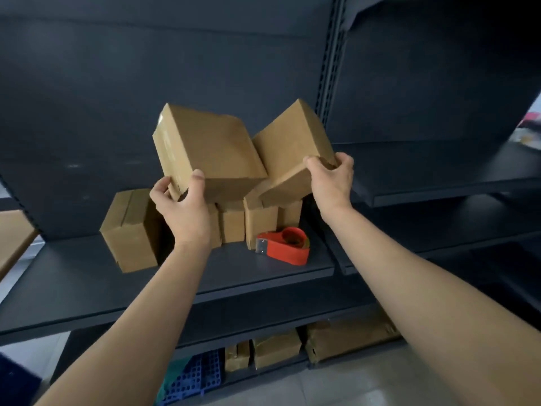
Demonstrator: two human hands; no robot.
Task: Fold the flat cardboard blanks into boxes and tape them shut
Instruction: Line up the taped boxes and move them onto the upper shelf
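Your left hand (183,209) grips one folded box (205,153) at its near lower corner; your right hand (330,183) clamps a second box (292,148). Both hang tilted just above the shelved boxes (231,224).

Each of the hands grips a tilted cardboard box above the shelf (73,276): left hand (181,206) on the left box (205,150), right hand (332,178) on the right box (289,142); a red tape dispenser (285,246) lies below.

Bare shelf (73,288) lay open in front; boxes on the shelf (131,230) and the red tape dispenser (285,246) blocked the back.
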